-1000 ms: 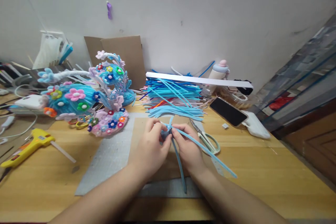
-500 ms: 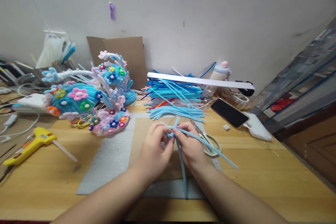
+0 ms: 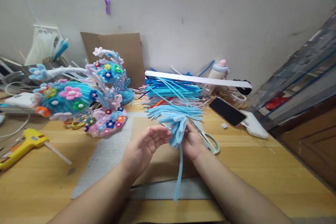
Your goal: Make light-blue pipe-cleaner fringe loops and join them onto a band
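Note:
A light blue looped flower of pipe cleaners (image 3: 179, 128) is held up over the brown board, one long strand hanging below it. My right hand (image 3: 193, 144) grips it from the right; its fingertips are partly hidden behind the loops. On the other side, my left hand (image 3: 144, 149) is open, fingers stretched towards the loops, palm turned inward. Whether its fingertips touch them I cannot tell. Scissors (image 3: 210, 140) with pale green handles lie just beyond my right hand. Behind the flower is a stack of light blue pipe cleaners (image 3: 154, 112).
A yellow glue gun (image 3: 23, 147) lies at the left, near pipe-cleaner lanterns (image 3: 70, 94) covered in flowers. A grey cutting mat (image 3: 91, 168) lies under the brown board (image 3: 154, 171). Towards the right are a phone (image 3: 228, 111) and a bottle (image 3: 219, 71).
The looped flower has turned into view and been raised. My left hand has let go, opened and drawn left. The strand that pointed right no longer shows there.

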Tool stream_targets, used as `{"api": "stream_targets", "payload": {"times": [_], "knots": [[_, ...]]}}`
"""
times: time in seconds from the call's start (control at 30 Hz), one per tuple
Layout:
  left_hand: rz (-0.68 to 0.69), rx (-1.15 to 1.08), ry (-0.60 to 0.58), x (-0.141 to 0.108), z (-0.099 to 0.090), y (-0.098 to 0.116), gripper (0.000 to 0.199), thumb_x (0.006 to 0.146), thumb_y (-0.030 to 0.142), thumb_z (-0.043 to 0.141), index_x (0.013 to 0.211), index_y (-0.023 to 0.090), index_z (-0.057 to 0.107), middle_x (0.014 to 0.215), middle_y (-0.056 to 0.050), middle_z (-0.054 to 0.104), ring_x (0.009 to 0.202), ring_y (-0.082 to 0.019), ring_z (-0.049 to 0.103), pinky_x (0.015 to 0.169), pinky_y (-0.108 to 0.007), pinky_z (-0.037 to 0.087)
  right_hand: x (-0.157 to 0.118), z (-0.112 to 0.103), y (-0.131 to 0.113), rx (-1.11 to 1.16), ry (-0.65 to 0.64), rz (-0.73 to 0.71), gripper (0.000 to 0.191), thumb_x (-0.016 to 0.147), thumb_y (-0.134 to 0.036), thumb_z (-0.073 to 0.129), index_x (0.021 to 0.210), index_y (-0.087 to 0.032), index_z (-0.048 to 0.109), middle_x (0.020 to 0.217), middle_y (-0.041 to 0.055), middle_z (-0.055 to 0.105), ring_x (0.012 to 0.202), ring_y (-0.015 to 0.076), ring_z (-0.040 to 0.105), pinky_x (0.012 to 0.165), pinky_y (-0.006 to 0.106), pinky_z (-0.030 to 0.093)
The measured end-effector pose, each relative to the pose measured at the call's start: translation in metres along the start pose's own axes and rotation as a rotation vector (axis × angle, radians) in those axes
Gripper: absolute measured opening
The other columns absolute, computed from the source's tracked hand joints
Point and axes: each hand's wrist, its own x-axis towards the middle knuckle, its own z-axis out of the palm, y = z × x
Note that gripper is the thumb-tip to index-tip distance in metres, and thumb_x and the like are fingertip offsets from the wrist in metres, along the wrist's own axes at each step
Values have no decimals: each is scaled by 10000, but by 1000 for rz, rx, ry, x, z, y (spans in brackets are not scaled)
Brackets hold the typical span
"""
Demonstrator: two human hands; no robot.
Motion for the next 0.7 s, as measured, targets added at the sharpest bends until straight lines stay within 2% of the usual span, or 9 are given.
{"api": "stream_targets", "payload": {"times": [0.07, 0.13, 0.23, 0.33, 0.4, 0.47, 0.5, 0.57, 0.7], "knots": [[5, 45, -9, -5, 4, 2, 386, 841, 387, 383, 981, 144, 649, 1035, -119, 652, 1012, -256, 566, 878, -396, 419, 1, 0, 1, -11, 13, -19, 162, 714, -326, 593, 708, -167, 624, 665, 52, 692, 677, 229, 659, 646, 381, 526], [20, 121, 74, -7, 3, 3, 388, 832, 381, 395, 1063, 156, 610, 1117, -111, 617, 1001, -241, 567, 821, -359, 445, 2, -1, 2, -23, 38, -73, 144, 700, -320, 616, 712, -177, 615, 669, 37, 688, 688, 218, 657, 650, 364, 527], [36, 241, 307, -1, -6, 2, 392, 820, 367, 401, 1135, 169, 523, 1150, -107, 577, 958, -217, 573, 737, -323, 462, 4, -2, 4, -53, 87, -183, 145, 652, -284, 680, 680, -195, 569, 672, -1, 673, 697, 179, 648, 659, 308, 521], [162, 515, 523, 5, -14, -1, 329, 802, 343, 442, 1083, 181, 492, 1111, -92, 561, 1006, -215, 541, 803, -340, 440, -1, -2, 7, -124, 119, -257, 225, 617, -274, 728, 664, -191, 525, 611, -20, 636, 589, 153, 615, 569, 274, 499], [329, 810, 495, 4, -15, -4, 339, 772, 311, 521, 1092, 204, 482, 1152, -72, 531, 1090, -217, 484, 920, -370, 375, -8, 1, 8, -174, 127, -300, 254, 607, -280, 747, 682, -186, 523, 611, -28, 620, 547, 134, 588, 537, 255, 476], [421, 1048, 332, 1, -12, -8, 431, 732, 272, 588, 1143, 223, 466, 1196, -67, 508, 1140, -225, 444, 979, -394, 319, -18, 5, 8, -266, 126, -380, 250, 610, -283, 751, 693, -182, 538, 654, -28, 621, 576, 120, 579, 567, 239, 467], [414, 1105, 249, -1, -10, -10, 472, 719, 255, 602, 1167, 225, 455, 1202, -72, 507, 1141, -231, 445, 976, -400, 322, -22, 8, 7, -340, 122, -430, 234, 624, -291, 741, 700, -182, 549, 673, -25, 622, 598, 120, 579, 586, 235, 465], [360, 1104, 179, -2, -8, -15, 481, 715, 223, 596, 1174, 216, 453, 1189, -82, 520, 1123, -229, 466, 959, -399, 342, -29, 13, 6, -498, 102, -506, 208, 668, -330, 703, 714, -180, 567, 656, -16, 616, 604, 130, 579, 588, 242, 467], [235, 838, 307, 10, -17, -22, 372, 727, 247, 571, 1086, 185, 494, 1066, -80, 577, 989, -200, 551, 868, -351, 413, -28, 13, 2, -532, 45, -495, 234, 707, -392, 655, 741, -176, 573, 639, 3, 623, 611, 163, 612, 578, 285, 504]]}}
